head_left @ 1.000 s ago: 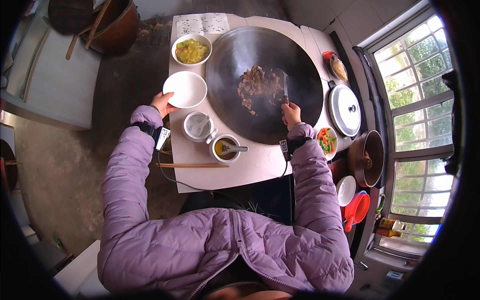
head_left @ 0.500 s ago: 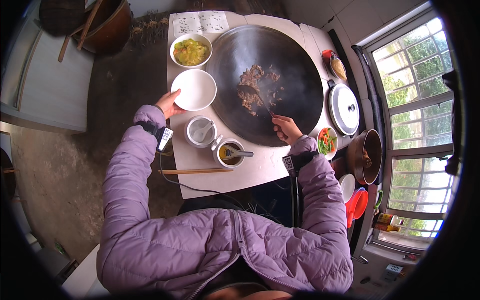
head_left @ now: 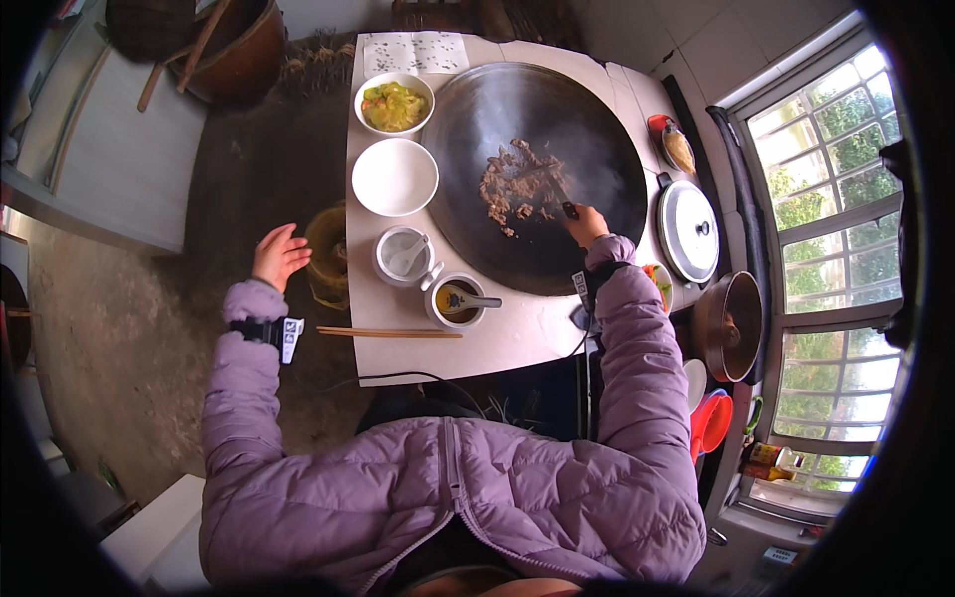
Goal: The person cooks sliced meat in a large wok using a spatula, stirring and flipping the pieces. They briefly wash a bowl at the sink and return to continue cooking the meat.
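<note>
My right hand [head_left: 587,226] is closed round the dark handle of a spatula [head_left: 559,185] over the right part of a big black wok [head_left: 605,134]. Its far end is down at the browned chopped meat [head_left: 505,189], where its shape is hard to make out; faint steam hangs there. Held out past the worktop's left edge, my left hand [head_left: 281,257] is empty with fingers apart. An empty white bowl [head_left: 395,177] stands between the wok and that edge. Behind it sits a white bowl of cooked green and orange vegetables [head_left: 395,105].
Nearer me are a white pot with a white spoon [head_left: 403,255], a jar of yellowish liquid [head_left: 453,298] with a spoon, and chopsticks [head_left: 390,332] overhanging the edge. Rightward lie a metal lid [head_left: 688,231] and a brown basin [head_left: 729,328]. A yellowish bucket [head_left: 326,264] stands below, left.
My left hand has let go of the empty white bowl and moved left, off the worktop. My right hand has moved slightly right and forward with the spatula, and the meat is shifted about.
</note>
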`<control>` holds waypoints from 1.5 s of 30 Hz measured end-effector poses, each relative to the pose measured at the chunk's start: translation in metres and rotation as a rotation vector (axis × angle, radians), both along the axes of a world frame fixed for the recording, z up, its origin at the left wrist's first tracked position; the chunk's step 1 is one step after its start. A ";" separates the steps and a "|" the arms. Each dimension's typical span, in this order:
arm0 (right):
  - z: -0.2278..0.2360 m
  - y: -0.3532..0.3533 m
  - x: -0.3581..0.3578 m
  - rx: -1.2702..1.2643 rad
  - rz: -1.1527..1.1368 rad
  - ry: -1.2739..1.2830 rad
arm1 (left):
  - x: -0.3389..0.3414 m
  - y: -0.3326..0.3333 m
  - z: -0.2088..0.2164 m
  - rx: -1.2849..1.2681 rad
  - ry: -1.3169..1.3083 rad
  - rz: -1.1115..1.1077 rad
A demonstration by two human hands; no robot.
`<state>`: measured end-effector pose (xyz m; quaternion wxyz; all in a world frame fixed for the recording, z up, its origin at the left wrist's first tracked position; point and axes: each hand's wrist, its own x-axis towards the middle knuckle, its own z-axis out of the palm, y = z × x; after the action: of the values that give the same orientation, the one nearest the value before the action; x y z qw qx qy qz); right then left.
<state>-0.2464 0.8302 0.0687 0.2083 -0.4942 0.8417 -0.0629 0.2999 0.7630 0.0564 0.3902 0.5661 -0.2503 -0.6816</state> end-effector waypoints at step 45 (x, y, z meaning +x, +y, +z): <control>-0.018 0.001 0.008 -0.273 -0.384 -0.724 | 0.021 0.167 0.003 0.057 0.083 0.336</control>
<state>-0.2388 0.8312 0.0503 0.4072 -0.2979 0.7750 -0.3807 0.3207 0.9300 0.0597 0.4924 0.5821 -0.1165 -0.6365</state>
